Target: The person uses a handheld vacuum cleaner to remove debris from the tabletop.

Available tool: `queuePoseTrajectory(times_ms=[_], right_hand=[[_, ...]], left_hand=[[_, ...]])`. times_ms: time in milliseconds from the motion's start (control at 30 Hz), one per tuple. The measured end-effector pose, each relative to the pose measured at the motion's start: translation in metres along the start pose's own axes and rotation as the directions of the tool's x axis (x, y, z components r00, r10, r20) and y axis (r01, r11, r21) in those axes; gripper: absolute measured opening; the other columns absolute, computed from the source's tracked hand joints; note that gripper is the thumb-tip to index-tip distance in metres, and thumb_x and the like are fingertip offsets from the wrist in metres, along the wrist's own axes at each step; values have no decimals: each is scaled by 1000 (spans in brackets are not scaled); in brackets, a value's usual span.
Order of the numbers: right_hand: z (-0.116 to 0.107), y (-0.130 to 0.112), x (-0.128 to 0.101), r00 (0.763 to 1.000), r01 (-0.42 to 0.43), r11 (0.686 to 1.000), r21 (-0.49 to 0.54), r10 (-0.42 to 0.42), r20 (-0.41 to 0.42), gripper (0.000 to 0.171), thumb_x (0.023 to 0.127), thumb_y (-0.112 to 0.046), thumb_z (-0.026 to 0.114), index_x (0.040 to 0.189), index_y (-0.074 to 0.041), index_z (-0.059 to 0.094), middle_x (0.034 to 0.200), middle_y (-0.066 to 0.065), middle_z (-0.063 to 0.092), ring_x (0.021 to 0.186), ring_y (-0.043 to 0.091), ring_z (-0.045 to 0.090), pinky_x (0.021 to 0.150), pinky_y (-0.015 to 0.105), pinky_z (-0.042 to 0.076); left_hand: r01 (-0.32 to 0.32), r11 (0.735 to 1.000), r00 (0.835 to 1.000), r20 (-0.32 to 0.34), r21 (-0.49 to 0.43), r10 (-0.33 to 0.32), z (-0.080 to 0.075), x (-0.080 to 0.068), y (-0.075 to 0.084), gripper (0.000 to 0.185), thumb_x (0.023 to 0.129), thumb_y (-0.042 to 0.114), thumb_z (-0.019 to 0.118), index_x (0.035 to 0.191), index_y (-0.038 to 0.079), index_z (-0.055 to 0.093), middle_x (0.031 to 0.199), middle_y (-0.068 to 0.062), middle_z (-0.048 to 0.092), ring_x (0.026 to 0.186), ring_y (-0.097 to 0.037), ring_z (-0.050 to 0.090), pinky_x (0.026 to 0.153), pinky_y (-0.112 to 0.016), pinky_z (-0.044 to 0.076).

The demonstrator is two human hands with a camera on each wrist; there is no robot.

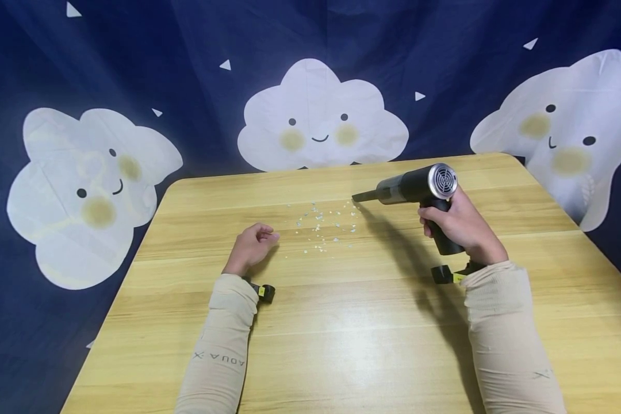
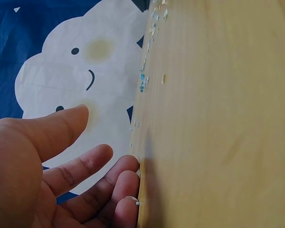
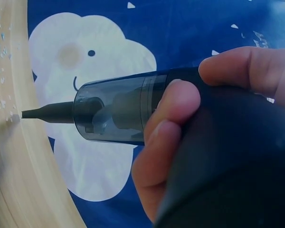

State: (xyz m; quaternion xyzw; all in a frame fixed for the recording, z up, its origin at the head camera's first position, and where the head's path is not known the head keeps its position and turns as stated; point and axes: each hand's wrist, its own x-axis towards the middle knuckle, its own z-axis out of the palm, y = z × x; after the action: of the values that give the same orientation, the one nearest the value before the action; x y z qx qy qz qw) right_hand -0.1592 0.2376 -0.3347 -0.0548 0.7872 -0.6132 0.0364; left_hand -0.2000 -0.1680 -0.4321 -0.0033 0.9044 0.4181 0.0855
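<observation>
Right hand (image 1: 463, 227) grip clamped round handle of handheld vacuum (image 1: 414, 187), nozzle tip at paper scraps (image 1: 323, 224) mid-bench (image 1: 341, 333). Left hand (image 1: 252, 246) loosely curled, holding nothing, resting beside scraps.

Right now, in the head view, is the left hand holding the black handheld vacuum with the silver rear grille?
No, the right hand grips the black handheld vacuum; the left hand rests on the wooden table.

A person's right hand (image 1: 463, 227) grips a handheld vacuum (image 1: 419, 190) by its handle, nozzle aimed at scattered paper scraps (image 1: 323, 224) on a wooden table (image 1: 341, 333); the left hand (image 1: 250, 247) rests loosely curled beside them
</observation>
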Motion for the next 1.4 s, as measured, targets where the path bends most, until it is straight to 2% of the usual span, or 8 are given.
queuePoseTrajectory(times_ms=[200, 333, 933, 1167, 1400], right_hand=[[1, -1, 1, 1000, -3, 1000, 3, 3, 2, 50, 92, -3, 60, 134, -13, 35, 81, 22, 54, 57, 30, 56, 55, 37, 50], [2, 0, 1, 1000, 3, 1000, 8, -3, 1, 50, 91, -2, 60, 134, -13, 35, 80, 21, 54, 56, 27, 56, 55, 37, 50], [5, -2, 1, 1000, -9, 1000, 1, 9, 5, 51, 91, -4, 61, 133, -12, 34, 80, 22, 55, 57, 27, 55, 55, 38, 50], [7, -2, 1, 1000, -9, 1000, -3, 9, 8, 51, 91, -2, 60, 134, -12, 34, 83, 27, 54, 57, 28, 55, 55, 38, 50], [7, -2, 1, 1000, -5, 1000, -6, 5, 5, 52, 90, -3, 60, 134, -13, 34, 81, 24, 55, 56, 28, 55, 55, 38, 51]], left_hand=[[-2, 1000, 1000, -1, 1, 2, 0, 1, 0, 41, 97, 34, 60, 125, 5, 57, 118, -13, 61, 110, -29, 55, 98, -43, 42], [-3, 1000, 1000, -2, -4, 3, 0, 1, 0, 40, 97, 33, 60, 125, 4, 57, 118, -13, 61, 110, -29, 55, 98, -44, 42], [6, 1000, 1000, 3, 5, -6, 0, -1, 1, 42, 97, 35, 59, 126, 5, 57, 118, -14, 60, 110, -29, 54, 97, -44, 43], [9, 1000, 1000, 6, 3, -9, 0, -1, 1, 42, 97, 36, 59, 126, 6, 57, 118, -14, 59, 110, -29, 54, 96, -43, 44], [6, 1000, 1000, 3, 12, -6, 0, -2, 2, 42, 97, 35, 59, 126, 6, 57, 118, -14, 60, 111, -29, 54, 96, -44, 43]])
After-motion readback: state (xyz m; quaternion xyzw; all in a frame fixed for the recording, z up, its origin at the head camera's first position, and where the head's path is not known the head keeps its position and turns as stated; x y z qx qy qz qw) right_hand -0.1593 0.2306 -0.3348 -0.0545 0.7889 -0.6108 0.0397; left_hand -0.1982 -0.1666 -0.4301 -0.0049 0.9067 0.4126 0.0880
